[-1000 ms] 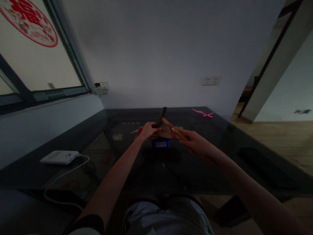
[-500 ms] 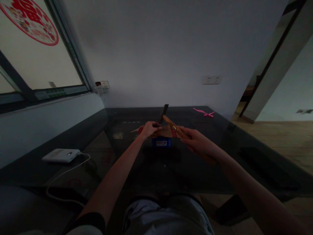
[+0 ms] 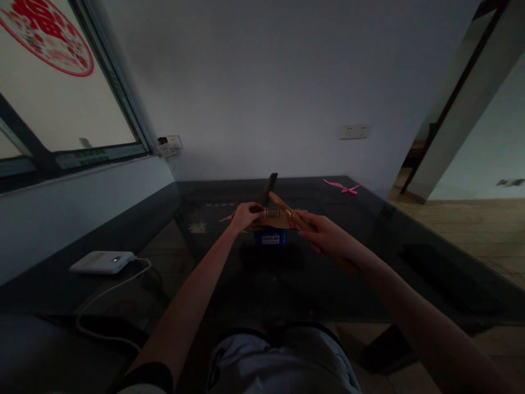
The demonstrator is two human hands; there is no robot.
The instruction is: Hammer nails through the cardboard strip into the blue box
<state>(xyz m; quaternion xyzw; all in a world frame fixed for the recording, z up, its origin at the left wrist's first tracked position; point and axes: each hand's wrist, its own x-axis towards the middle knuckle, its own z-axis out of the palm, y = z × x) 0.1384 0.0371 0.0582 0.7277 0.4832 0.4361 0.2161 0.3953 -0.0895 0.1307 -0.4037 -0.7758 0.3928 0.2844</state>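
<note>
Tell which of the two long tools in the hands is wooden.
The wooden comb in the right hand: light brown, with teeth showing. The left hand holds a dark tool pointing upward.

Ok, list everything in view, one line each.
Table: one, dark glass, across the foreground.
Blue tub: one, under the hands.
Pink ribbon: one, table's far right.
White box: one, cabled, table's left edge.
Wall sockets: two clusters, white, back wall and window corner.
Red decal: one, round, on the window.
Dark strip: one, black, sticking up above the tub.
Tan stick: one, slanted beside it.
Left hand: one, closed on the dark strip.
Right hand: one, closed on the tan stick.
</note>
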